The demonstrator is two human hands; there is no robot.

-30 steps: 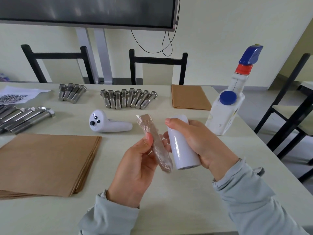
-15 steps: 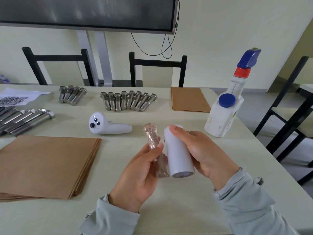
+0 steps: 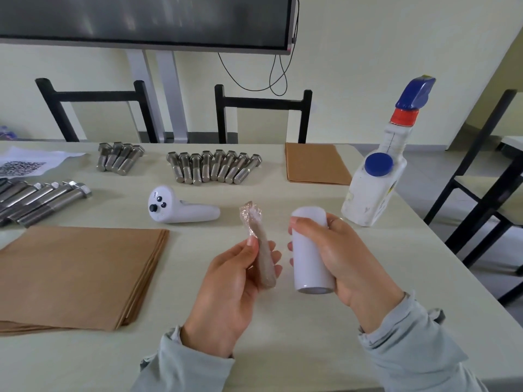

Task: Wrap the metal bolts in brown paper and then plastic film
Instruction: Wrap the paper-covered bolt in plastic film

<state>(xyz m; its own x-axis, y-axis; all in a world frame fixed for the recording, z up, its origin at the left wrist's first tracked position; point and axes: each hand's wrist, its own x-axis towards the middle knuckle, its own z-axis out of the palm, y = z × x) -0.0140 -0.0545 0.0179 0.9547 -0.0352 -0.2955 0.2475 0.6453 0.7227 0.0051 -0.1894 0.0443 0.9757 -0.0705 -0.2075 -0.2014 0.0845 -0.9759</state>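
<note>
At lower centre, the left hand [image 3: 226, 290] pinches the wrapped bolt [image 3: 259, 247], tilted, above the tabletop [image 3: 283, 335]. Just right of it, apart, the right hand [image 3: 336, 256] grips the film roll [image 3: 310, 250] upright. A white bottle [image 3: 373, 182] with blue caps stands near the tabletop's right edge; its contents are hidden. Bare bolts [image 3: 213, 166] lie at upper centre, a paper stack [image 3: 76, 273] at lower left. Bare tabletop lies along the near edge.

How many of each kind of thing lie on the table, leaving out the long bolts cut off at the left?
Short bolts: 12
Brown paper stacks: 2
White controller: 1
White bottle: 1
Printed sheet: 1
Total: 17
</note>
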